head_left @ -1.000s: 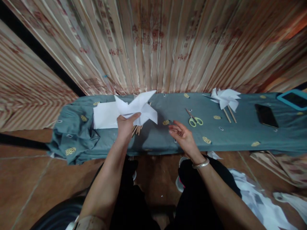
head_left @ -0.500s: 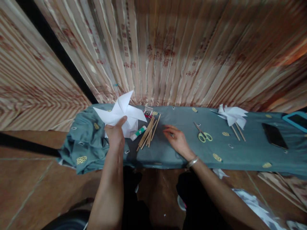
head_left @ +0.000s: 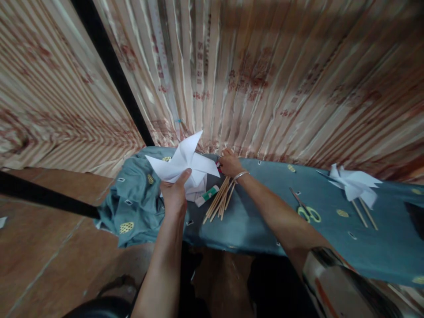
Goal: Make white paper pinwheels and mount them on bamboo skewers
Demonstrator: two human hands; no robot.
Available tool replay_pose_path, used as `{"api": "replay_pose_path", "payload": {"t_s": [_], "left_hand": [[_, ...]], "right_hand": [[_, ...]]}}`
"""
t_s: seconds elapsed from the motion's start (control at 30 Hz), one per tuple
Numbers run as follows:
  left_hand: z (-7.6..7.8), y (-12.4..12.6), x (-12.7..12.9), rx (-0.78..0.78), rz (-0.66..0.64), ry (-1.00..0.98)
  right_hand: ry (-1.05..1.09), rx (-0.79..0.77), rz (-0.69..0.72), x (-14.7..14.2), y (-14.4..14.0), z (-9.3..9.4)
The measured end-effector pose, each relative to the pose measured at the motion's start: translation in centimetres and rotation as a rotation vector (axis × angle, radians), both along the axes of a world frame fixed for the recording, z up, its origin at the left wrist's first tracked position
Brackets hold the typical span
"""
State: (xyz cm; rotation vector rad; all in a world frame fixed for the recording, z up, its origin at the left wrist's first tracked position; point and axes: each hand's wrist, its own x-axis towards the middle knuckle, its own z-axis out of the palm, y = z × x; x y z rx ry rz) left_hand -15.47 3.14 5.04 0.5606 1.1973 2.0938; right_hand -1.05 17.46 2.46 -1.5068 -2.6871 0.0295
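Note:
My left hand (head_left: 175, 192) is closed on a white paper pinwheel (head_left: 202, 164), the thumb pressed near its centre. The blades spread out above the cloth. My right hand (head_left: 231, 162) is at a small red box (head_left: 218, 167) by the back edge, its fingers bent down and mostly covering the box. What those fingers hold, if anything, is hidden. Under my right wrist lies a loose bundle of thin wooden sticks (head_left: 218, 201). A green and white glue stick (head_left: 207, 195) lies between the sticks and some white paper (head_left: 195, 194) below the pinwheel.
Scissors with yellow-green handles (head_left: 308, 213) lie on the grey-green cloth (head_left: 258, 221) to the right. Further right are white paper pinwheels (head_left: 356, 181) with two sticks (head_left: 364, 213). A dark object (head_left: 415, 216) is cut off at the right edge. Behind hangs a striped curtain (head_left: 245, 88).
My right hand has moved from the cloth right of the sticks up to the small red box. My left hand still holds the pinwheel. The view has shifted to the left.

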Motion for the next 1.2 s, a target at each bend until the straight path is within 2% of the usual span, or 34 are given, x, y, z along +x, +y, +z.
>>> {"api": "replay_pose_path", "payload": {"t_s": [0.23,0.73,1.0,1.2], "left_hand": [[-0.6,0.0,0.2,-0.052,0.016,-0.017],[-0.5,-0.1,0.7,-0.009,0.032,-0.062],[-0.6,0.0,1.1,-0.023,0.016,-0.060],[-0.8,0.1,1.1,-0.032,0.009,-0.061]], "right_hand": [[-0.048,0.001,0.017,0.2,0.6,-0.4],[-0.090,0.065,0.044,0.9,-0.7,-1.2],[-0.023,0.029,0.022,0.8,0.3,-1.6],[0.145,0.051,0.014,1.0,0.2,-2.2]]}}
